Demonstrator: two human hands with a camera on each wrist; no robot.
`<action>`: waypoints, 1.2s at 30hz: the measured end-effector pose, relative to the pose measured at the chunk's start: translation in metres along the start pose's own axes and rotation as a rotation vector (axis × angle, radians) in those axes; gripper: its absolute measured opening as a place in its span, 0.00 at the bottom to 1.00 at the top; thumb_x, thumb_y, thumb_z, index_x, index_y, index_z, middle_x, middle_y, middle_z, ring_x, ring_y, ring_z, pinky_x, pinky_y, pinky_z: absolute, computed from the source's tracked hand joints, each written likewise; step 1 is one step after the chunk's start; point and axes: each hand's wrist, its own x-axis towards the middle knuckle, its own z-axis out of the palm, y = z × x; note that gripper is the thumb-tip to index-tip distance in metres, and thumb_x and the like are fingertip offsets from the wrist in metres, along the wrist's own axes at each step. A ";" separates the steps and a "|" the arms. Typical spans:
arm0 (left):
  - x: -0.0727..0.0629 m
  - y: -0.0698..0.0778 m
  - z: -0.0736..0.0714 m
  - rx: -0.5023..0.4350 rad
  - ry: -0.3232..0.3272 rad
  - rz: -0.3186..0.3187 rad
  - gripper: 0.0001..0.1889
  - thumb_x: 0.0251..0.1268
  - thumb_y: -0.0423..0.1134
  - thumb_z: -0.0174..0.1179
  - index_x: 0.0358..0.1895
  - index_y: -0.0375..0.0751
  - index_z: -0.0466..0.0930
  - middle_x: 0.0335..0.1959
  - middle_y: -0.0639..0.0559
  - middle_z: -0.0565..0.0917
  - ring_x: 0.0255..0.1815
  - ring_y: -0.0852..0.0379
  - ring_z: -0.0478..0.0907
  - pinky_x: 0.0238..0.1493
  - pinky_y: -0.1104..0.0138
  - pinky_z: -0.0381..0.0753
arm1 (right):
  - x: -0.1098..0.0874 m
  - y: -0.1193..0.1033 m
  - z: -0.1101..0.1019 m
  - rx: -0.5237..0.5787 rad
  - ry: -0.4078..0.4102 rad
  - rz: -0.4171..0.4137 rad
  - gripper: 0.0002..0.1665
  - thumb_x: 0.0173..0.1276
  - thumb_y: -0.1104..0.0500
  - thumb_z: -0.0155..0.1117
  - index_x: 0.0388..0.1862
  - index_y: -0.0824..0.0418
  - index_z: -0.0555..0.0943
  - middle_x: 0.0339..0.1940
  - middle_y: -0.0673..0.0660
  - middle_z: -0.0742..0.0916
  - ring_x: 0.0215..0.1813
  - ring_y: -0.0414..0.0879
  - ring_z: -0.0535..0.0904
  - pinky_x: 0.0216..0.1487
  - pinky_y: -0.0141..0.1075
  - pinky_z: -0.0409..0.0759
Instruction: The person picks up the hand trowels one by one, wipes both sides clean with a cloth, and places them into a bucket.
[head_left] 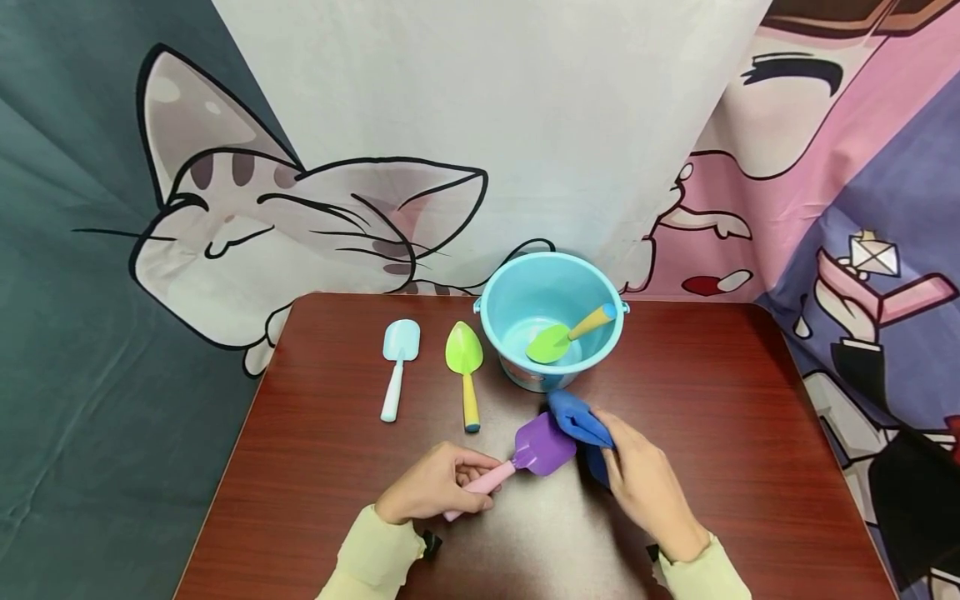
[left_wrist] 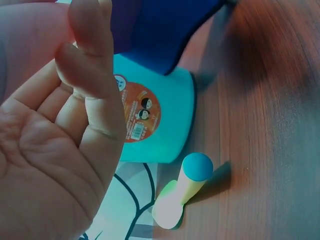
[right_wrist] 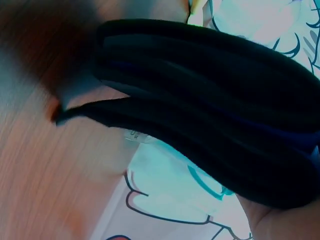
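My left hand [head_left: 435,485] grips the pink handle of a toy shovel [head_left: 543,447] with a purple blade, tilted above the table. My right hand [head_left: 651,482] pinches a folded blue cloth [head_left: 574,417] at the right edge of that blade. Dark folds of the cloth [right_wrist: 210,100] fill much of the right wrist view and hide most of the fingers. In the left wrist view, the left palm and fingers [left_wrist: 92,117] show, and the shovel is largely cut off.
A light-blue bucket [head_left: 504,310] stands behind the hands, a green trowel [head_left: 550,343] with a yellow handle inside it. Left of it lie another green trowel [head_left: 464,350] and a pale-blue shovel [head_left: 402,340]. A printed curtain [head_left: 525,100] hangs behind the brown table [head_left: 720,400].
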 end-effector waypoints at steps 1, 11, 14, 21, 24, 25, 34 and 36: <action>0.000 0.000 0.000 -0.002 0.001 -0.001 0.20 0.52 0.35 0.74 0.52 0.46 0.88 0.29 0.59 0.86 0.22 0.66 0.76 0.24 0.74 0.75 | 0.000 0.000 -0.001 -0.004 0.024 0.005 0.32 0.60 0.75 0.66 0.66 0.66 0.76 0.59 0.65 0.84 0.58 0.60 0.82 0.54 0.53 0.78; 0.001 -0.006 0.000 0.017 0.013 -0.038 0.21 0.52 0.35 0.73 0.53 0.43 0.87 0.28 0.61 0.86 0.22 0.66 0.77 0.24 0.74 0.74 | 0.002 -0.010 -0.012 0.002 0.108 -0.022 0.36 0.60 0.74 0.63 0.70 0.63 0.74 0.62 0.63 0.83 0.61 0.58 0.79 0.69 0.23 0.58; 0.002 -0.008 0.001 0.018 0.020 -0.039 0.20 0.53 0.34 0.73 0.52 0.43 0.87 0.29 0.60 0.87 0.23 0.65 0.78 0.26 0.74 0.76 | 0.002 -0.017 -0.013 0.021 0.087 -0.043 0.34 0.63 0.70 0.59 0.71 0.62 0.73 0.65 0.61 0.81 0.64 0.56 0.78 0.71 0.21 0.52; 0.006 -0.009 0.005 0.011 0.021 -0.035 0.20 0.52 0.34 0.73 0.52 0.42 0.87 0.28 0.61 0.87 0.22 0.65 0.77 0.25 0.74 0.75 | 0.006 -0.036 -0.009 0.054 0.152 -0.181 0.28 0.84 0.52 0.38 0.69 0.66 0.74 0.67 0.61 0.80 0.67 0.54 0.76 0.73 0.30 0.57; 0.008 -0.008 0.004 0.011 0.024 -0.026 0.20 0.52 0.35 0.73 0.52 0.41 0.87 0.29 0.61 0.87 0.22 0.65 0.78 0.25 0.73 0.76 | 0.008 -0.043 -0.006 0.072 0.191 -0.249 0.27 0.84 0.54 0.39 0.67 0.68 0.76 0.65 0.62 0.81 0.67 0.54 0.76 0.73 0.33 0.60; 0.008 -0.007 0.004 0.018 0.025 -0.022 0.21 0.52 0.35 0.73 0.53 0.40 0.87 0.29 0.61 0.87 0.23 0.65 0.78 0.26 0.73 0.77 | 0.008 -0.045 -0.005 0.077 0.197 -0.269 0.26 0.84 0.55 0.39 0.66 0.68 0.76 0.65 0.62 0.81 0.66 0.54 0.76 0.73 0.33 0.60; 0.014 -0.005 0.003 0.010 0.027 0.042 0.16 0.51 0.33 0.74 0.46 0.41 0.88 0.26 0.59 0.85 0.25 0.66 0.80 0.30 0.73 0.79 | 0.001 -0.057 0.006 0.091 -0.012 -0.356 0.28 0.84 0.55 0.34 0.67 0.67 0.75 0.69 0.64 0.77 0.71 0.59 0.70 0.76 0.38 0.55; 0.015 -0.005 0.003 0.020 0.023 0.054 0.14 0.51 0.31 0.72 0.43 0.46 0.88 0.21 0.59 0.82 0.20 0.66 0.77 0.27 0.73 0.77 | -0.001 -0.058 0.009 0.075 -0.077 -0.350 0.29 0.84 0.53 0.31 0.66 0.65 0.76 0.70 0.62 0.77 0.73 0.57 0.69 0.76 0.40 0.56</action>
